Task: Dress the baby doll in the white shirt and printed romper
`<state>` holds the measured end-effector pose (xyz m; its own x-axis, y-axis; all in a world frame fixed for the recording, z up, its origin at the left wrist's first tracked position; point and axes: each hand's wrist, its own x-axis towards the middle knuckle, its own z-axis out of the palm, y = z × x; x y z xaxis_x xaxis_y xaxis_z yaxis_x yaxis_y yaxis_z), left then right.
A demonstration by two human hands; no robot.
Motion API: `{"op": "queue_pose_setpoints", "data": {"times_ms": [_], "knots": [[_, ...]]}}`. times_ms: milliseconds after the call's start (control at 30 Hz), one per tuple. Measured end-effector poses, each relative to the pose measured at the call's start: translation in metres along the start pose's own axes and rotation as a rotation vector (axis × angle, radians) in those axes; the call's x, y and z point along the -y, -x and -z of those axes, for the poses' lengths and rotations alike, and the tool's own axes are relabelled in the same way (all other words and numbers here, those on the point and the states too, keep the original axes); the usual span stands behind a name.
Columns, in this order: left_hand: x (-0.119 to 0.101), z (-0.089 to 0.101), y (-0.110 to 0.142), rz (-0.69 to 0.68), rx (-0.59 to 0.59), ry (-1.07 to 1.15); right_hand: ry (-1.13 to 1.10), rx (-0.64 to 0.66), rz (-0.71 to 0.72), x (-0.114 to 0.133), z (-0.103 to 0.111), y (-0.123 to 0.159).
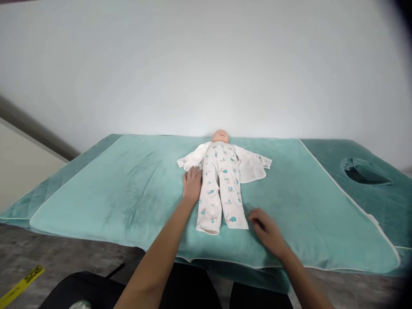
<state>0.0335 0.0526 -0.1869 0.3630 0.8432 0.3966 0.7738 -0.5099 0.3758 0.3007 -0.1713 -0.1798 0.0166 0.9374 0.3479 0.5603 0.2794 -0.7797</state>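
A baby doll (220, 136) lies on its back, its head toward the wall. White printed trousers (210, 191) cover its front, with both legs stretched toward me. Under them an open white baby shirt (252, 165) spreads out, its sleeves to either side. My left hand (192, 184) rests flat against the left side of the trousers, fingertips at the shirt's lower edge and fingers stretched out. Beside the end of the right trouser leg, my right hand (265, 229) hovers low over the cover, loosely curled, thumb apart from the fingers, with nothing visible in it.
A pale green plush cover (135, 184) with white piping lies over the bed. At the right is a darker cover (341, 150) with a round hole (365, 174). A white wall (206, 68) stands behind. Yellow tape (22, 285) marks the floor at lower left.
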Motion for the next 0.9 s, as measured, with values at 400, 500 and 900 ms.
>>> {"op": "queue_pose_setpoints", "data": {"times_ms": [400,500,900], "knots": [[0.001,-0.013,-0.041,-0.298,0.149,0.076,0.286,-0.053,0.212,-0.033,-0.059,-0.155],[-0.001,-0.012,-0.043,-0.309,0.172,0.031,0.296,-0.063,0.196,-0.037,-0.061,-0.156],[-0.021,-0.004,-0.036,-0.208,0.242,-0.139,0.319,0.026,0.073,-0.023,-0.051,-0.139]]}}
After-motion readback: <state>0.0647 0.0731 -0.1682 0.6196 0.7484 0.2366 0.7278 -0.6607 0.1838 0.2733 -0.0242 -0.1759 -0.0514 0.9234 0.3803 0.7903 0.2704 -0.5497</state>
